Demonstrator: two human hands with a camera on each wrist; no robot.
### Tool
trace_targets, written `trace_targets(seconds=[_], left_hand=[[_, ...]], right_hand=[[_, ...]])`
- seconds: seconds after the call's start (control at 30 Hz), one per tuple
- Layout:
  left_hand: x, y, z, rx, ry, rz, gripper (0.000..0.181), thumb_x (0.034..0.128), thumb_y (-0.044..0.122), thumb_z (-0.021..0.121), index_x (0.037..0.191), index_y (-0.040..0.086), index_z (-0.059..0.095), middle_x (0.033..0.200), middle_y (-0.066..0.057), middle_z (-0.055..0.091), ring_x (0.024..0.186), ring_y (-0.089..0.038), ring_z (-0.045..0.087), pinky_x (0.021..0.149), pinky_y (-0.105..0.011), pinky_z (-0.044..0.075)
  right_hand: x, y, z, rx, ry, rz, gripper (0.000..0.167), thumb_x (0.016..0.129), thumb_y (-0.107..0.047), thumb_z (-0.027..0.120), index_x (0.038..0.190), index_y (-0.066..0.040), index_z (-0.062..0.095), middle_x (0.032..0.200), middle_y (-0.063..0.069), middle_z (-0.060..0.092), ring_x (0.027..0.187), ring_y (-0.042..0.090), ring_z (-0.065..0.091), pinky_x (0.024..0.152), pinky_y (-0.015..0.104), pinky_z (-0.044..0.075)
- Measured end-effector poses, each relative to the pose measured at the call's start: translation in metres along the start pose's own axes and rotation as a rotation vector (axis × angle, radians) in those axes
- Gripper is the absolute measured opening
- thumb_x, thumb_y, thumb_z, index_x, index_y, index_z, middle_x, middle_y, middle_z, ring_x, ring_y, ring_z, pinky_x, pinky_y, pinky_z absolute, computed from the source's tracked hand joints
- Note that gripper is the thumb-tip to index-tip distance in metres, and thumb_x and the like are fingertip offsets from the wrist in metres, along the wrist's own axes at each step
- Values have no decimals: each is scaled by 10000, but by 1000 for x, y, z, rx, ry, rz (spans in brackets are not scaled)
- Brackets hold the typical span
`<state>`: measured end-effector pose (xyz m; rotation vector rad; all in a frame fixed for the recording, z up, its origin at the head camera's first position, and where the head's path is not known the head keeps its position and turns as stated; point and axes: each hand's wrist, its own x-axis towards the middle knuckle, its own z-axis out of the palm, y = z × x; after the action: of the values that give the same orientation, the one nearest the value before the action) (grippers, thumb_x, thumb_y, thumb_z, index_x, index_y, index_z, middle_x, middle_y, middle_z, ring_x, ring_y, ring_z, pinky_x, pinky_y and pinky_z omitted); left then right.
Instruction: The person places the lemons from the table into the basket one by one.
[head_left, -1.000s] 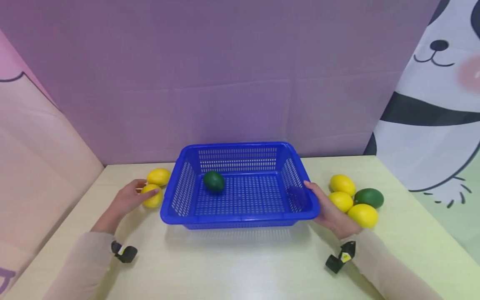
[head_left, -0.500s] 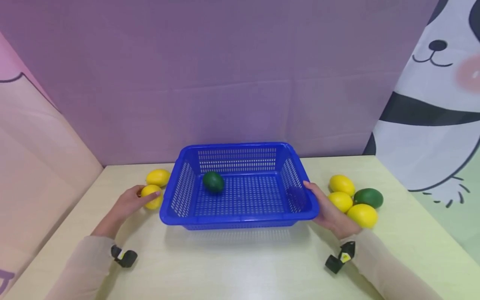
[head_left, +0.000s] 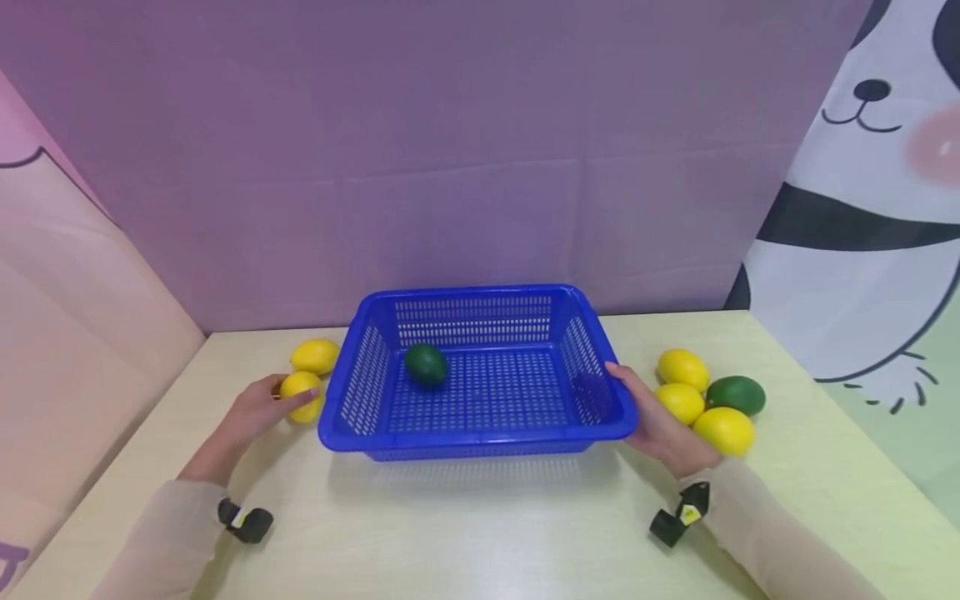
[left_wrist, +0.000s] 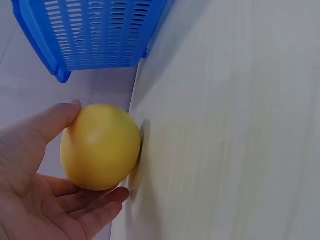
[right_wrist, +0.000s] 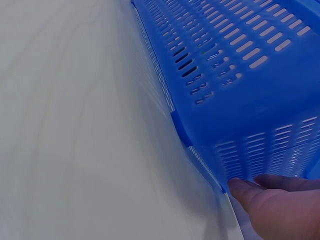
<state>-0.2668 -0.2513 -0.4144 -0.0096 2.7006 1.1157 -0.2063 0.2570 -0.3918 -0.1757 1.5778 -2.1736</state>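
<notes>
The left hand (head_left: 258,408) pinches a lemon (left_wrist: 100,147), thumb on the side toward the basket (head_left: 480,439), bent fingers opposite. This lemon is just beside the basket's left end, near the left of the table (head_left: 480,525); it looks almost round in the left wrist view, so I cannot tell where its long axis points. The second lemon (head_left: 316,356) lies just behind it, nearer the back edge, lengthwise along that edge. The right hand (head_left: 663,429) grips the basket's right rim, its fingers partly hidden. The basket's long sides run along the table's back edge; a green fruit (head_left: 426,365) lies toward its left end.
</notes>
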Motion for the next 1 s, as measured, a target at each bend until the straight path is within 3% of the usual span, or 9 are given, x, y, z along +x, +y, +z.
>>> trace_targets(seconds=[0.3, 0.57, 1.0], left_hand=[[-3, 4, 0, -42, 6, 1, 891, 888, 520, 570, 1387, -152, 265, 1357, -364, 361, 1156, -453, 416, 973, -564, 375], [0, 1, 1, -69, 5, -39, 915, 878, 550, 564, 1390, -148, 267, 1368, -362, 348, 1155, -447, 415, 982, -557, 373], [-1, 2, -1, -85, 5, -43, 910, 872, 536, 584, 1390, -145, 273, 1362, -357, 365, 1136, -430, 437, 975, -535, 395]], right_hand=[[1, -1, 0, -1, 11, 17, 652, 987, -488, 309, 1421, -38, 122, 1142, 42, 585, 971, 174, 605, 797, 277, 526], [1, -1, -1, -16, 3, 24, 718, 986, -495, 292, 1454, -14, 35, 1169, 62, 565, 985, 184, 599, 798, 279, 526], [1, 0, 0, 13, -5, 11, 633, 990, -479, 302, 1416, -43, 132, 1158, 44, 572, 990, 178, 590, 827, 290, 516]])
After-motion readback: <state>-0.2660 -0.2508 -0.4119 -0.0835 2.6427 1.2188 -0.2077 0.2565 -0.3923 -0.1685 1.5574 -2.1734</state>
